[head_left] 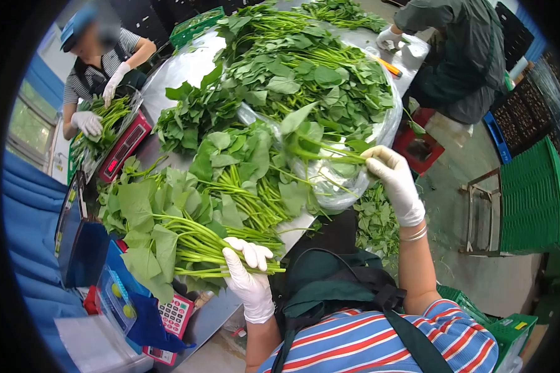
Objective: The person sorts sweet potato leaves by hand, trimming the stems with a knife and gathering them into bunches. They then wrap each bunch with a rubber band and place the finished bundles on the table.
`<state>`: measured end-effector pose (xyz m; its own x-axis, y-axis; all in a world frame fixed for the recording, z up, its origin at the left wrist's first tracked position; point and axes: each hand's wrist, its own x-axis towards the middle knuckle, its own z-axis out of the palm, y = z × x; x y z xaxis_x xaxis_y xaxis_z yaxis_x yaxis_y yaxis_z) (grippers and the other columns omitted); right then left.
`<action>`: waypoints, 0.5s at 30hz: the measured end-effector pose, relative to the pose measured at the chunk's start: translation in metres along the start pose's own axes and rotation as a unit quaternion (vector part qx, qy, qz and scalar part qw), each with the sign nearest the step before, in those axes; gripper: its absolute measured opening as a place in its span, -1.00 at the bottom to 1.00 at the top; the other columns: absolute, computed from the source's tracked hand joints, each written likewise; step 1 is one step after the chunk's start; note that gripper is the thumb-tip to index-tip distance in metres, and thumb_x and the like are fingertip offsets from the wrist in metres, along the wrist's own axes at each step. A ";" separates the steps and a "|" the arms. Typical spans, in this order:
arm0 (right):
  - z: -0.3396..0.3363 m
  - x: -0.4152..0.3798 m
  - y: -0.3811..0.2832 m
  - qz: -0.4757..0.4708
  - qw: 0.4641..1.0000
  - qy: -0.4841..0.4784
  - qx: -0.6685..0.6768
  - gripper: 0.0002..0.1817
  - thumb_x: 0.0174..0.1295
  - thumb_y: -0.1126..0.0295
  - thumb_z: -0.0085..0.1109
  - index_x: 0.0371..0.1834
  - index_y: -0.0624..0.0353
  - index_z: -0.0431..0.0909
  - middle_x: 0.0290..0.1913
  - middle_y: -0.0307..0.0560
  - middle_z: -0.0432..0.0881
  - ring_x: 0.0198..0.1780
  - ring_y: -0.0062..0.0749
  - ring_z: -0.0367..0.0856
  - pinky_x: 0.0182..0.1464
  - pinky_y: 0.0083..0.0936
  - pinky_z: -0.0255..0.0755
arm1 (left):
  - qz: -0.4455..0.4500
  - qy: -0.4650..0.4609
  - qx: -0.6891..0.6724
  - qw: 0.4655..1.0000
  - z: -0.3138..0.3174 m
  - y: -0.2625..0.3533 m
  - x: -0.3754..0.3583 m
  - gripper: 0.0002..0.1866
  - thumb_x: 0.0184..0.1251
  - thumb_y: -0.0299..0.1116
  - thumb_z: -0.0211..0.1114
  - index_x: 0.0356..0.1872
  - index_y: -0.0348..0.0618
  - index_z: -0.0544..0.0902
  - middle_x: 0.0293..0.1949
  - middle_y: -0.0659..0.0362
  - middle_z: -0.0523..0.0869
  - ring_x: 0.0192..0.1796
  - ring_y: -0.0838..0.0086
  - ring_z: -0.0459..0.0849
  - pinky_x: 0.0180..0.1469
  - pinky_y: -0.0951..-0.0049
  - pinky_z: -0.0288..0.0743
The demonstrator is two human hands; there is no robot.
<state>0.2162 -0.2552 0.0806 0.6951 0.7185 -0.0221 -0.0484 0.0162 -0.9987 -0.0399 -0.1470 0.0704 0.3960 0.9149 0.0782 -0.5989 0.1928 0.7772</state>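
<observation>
My left hand [250, 273], in a white glove, is closed around the stems of a bunch of leafy greens [196, 239], whose leaves point away to the left. My gloved right hand [395, 180] pinches a few leafy green stems [330, 151] between thumb and fingers, above the edge of a clear plastic bag [339, 194]. Between my hands lies a pile of greens [261, 186] on the table. Beyond it, a larger heap of the same greens [311, 74] rests on the plastic.
At the left, a co-worker [99, 68] handles greens at a red scale [126, 149]. Another person [460, 62] stands at the far right. A pink calculator [175, 316] lies at lower left. Green crates [532, 199] stand at right, and fallen leaves [376, 217] lie below the table.
</observation>
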 end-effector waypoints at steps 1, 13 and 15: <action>0.002 -0.003 0.007 0.002 0.999 -0.009 0.037 -0.80 0.20 0.35 0.14 -0.22 0.25 0.56 -0.38 -0.34 0.56 -0.31 -0.73 0.44 -0.19 -0.74 0.29 | 0.001 -0.004 0.003 1.000 0.002 -0.001 0.000 -0.76 0.48 -0.13 -0.05 -0.24 -0.09 0.34 -0.58 0.33 0.26 -0.61 0.61 0.25 -0.40 0.49 0.32; 0.033 -0.028 0.021 0.038 0.868 -0.100 0.486 -0.79 0.28 0.30 0.10 -0.07 0.08 0.42 -0.37 -0.29 0.42 -0.38 -0.58 0.32 -0.33 -0.64 0.25 | -0.001 0.033 0.045 0.998 0.018 -0.026 -0.002 -0.83 0.37 -0.29 0.14 -0.31 -0.07 0.35 -0.57 0.29 0.32 -0.54 0.58 0.33 -0.31 0.43 0.38; 0.044 -0.033 0.029 0.068 0.822 -0.112 0.554 -0.82 0.30 0.33 0.08 -0.08 0.06 0.41 -0.37 -0.30 0.41 -0.37 -0.56 0.33 -0.34 -0.63 0.25 | -0.027 0.043 0.038 0.998 0.032 -0.028 0.001 -0.86 0.35 -0.49 0.12 -0.35 -0.07 0.32 -0.52 0.25 0.39 -0.46 0.52 0.39 -0.17 0.40 0.42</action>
<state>0.1600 -0.2481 0.0548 0.4859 0.8740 0.0024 -0.8249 0.4595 -0.3291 -0.0003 -0.1634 0.0685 0.3635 0.9315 -0.0154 -0.5222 0.2174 0.8247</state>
